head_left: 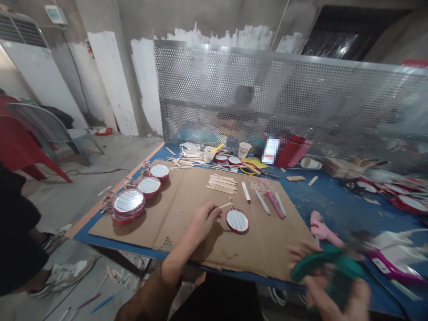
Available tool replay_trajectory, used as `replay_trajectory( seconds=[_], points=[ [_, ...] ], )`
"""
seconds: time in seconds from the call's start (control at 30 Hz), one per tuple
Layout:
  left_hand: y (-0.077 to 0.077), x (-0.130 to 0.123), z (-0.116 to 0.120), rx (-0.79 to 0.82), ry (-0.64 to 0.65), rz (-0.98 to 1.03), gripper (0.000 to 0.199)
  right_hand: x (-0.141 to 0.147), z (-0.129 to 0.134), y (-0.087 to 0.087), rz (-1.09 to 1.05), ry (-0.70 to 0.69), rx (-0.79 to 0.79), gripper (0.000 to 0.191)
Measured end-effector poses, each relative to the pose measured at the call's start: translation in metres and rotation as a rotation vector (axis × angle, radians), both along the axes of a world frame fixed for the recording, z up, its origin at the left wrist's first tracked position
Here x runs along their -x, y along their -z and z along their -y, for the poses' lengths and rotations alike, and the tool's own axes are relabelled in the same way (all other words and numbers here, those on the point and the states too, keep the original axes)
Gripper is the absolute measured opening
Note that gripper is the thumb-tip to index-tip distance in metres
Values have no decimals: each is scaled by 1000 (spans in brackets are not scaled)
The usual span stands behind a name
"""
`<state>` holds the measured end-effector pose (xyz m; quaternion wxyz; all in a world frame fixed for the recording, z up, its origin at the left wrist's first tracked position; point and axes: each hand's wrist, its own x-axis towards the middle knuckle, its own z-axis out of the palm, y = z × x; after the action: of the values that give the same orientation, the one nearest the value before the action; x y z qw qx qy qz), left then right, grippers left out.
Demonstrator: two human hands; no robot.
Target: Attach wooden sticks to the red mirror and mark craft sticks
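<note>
My left hand [202, 223] is closed in a pinch on a thin wooden stick [225, 205] over the cardboard. Just right of its fingertips lies a round red-rimmed disc [237, 220] with a pale face and strings across it, like a small banjo. At the lower right, my right hand [329, 285] grips green-handled scissors [321, 261], both smeared by motion; their dark blades point away to the right. Wooden craft sticks [221, 183] lie in a pile beyond my left hand, beside a white marker [246, 192].
Stacked red-rimmed discs [129, 203] line the cardboard's left side. Pens [274, 204] and a pink glue gun [323, 227] lie to the right, near a purple-and-white power strip [396, 265]. A perforated metal screen [207, 76] closes the table's back. Someone's shoes [63, 274] show at left.
</note>
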<state>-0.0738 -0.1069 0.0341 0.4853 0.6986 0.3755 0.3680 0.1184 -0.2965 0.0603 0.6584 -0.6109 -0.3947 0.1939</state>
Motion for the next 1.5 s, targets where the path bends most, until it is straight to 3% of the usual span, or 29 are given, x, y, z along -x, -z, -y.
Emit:
replay_trajectory(
  seconds=[0.13, 0.3, 0.4, 0.5, 0.63, 0.83, 1.1, 1.5],
  points=[
    [-2, 2, 4, 3, 63, 19, 34, 35, -16, 7, -178, -108, 53, 56],
    [-15, 7, 11, 11, 171, 16, 39, 58, -41, -12, -170, -164, 184, 42],
    [-20, 8, 13, -14, 172, 14, 38, 57, -48, -13, -224, -254, 220, 49],
    [-21, 7, 13, -3, 132, 22, 36, 52, -48, -2, -342, -356, 270, 57],
    [-22, 7, 12, 10, 109, 37, 38, 47, -42, 10, -459, -417, 258, 54],
    [-29, 9, 15, 0, 87, 15, 35, 48, -39, 10, -545, -540, 296, 53],
    [-28, 10, 16, -12, 99, -16, 32, 48, -41, 17, -455, -550, 325, 54],
    [-25, 10, 16, -64, 181, -19, 29, 43, -44, 11, -381, -557, 418, 56]
  ],
)
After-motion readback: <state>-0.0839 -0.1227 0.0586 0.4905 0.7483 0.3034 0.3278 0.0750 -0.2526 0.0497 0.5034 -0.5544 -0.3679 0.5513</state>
